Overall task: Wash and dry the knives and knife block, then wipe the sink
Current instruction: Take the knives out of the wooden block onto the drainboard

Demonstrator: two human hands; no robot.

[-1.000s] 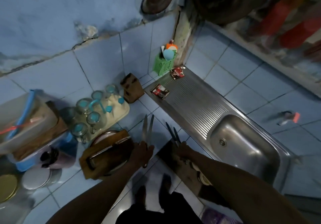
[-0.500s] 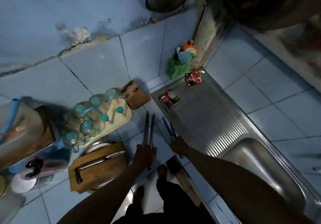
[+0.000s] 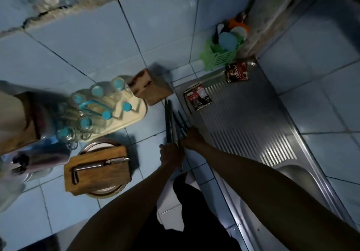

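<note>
Both hands grip knives by the handles: the left hand (image 3: 171, 156) is closed around a pair of long dark-bladed knives (image 3: 169, 122), and the right hand (image 3: 192, 138) is closed around two shorter dark knives (image 3: 180, 121), all tips pointing away toward the empty brown wooden knife block (image 3: 151, 87) standing on the blue tiled worktop (image 3: 144, 139). Blades like these are stiff, thin and sharp, and probably slick once wet, so the handles are the only safe hold, two to a fist being an awkward bundle. By contrast, the block looks solid and fairly heavy, best taken by its flat sides. Just right lies the ribbed stainless steel drainboard (image 3: 249, 126), bare except for two dark red sachets (image 3: 198, 97) near its far end, with the steel sink basin (image 3: 296, 184) nearer the person. A cream tray of upturned glass jars with blue lids (image 3: 101, 110) and a wooden cutting board carrying another steel knife (image 3: 97, 170) crowd the left.
</note>
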